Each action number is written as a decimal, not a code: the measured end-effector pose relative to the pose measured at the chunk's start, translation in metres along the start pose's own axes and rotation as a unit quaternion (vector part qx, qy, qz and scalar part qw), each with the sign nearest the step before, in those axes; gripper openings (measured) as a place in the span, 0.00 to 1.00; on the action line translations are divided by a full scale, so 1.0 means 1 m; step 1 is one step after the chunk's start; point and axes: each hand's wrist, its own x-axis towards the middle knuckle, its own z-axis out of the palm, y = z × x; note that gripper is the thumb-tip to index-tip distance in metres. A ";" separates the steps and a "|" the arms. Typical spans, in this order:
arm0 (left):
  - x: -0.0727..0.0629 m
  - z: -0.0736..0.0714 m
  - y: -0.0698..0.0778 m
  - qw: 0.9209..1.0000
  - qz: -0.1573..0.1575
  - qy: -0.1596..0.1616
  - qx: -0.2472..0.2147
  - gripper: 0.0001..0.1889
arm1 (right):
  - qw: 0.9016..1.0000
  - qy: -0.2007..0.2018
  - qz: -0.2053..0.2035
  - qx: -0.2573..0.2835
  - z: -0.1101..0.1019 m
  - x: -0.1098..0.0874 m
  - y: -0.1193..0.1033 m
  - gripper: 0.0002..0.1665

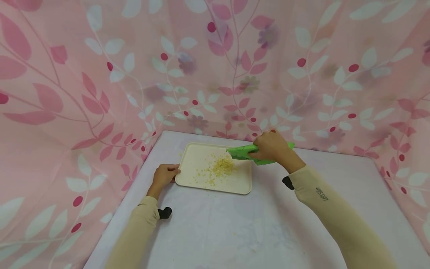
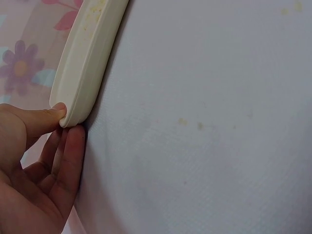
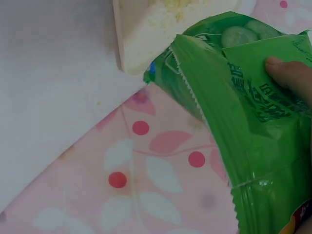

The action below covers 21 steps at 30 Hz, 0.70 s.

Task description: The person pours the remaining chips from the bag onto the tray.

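A cream rectangular tray [image 1: 189, 157] lies on the table with a heap of yellow crumbs [image 1: 222, 166] near its middle. At the tray's left end, my left hand [image 1: 164, 175] pinches the rim, thumb on top and fingers beneath, as the left wrist view shows. My right hand [image 1: 271, 146] grips a green snack bag [image 3: 243, 126] printed with cucumber slices. The bag is tilted, its left end over the tray's right part. What is inside the bag is hidden.
The table [image 1: 215, 231] has a white cloth with a few stray crumbs [image 2: 183, 122] on it. Pink leaf-patterned fabric [image 1: 201, 74] hangs behind the table and along both sides, close to the tray's far edge.
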 end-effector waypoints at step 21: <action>0.000 0.001 0.000 1.000 0.013 0.007 0.005 0.17 | 0.993 0.027 -0.040 0.107 -0.009 -0.008 0.005 0.16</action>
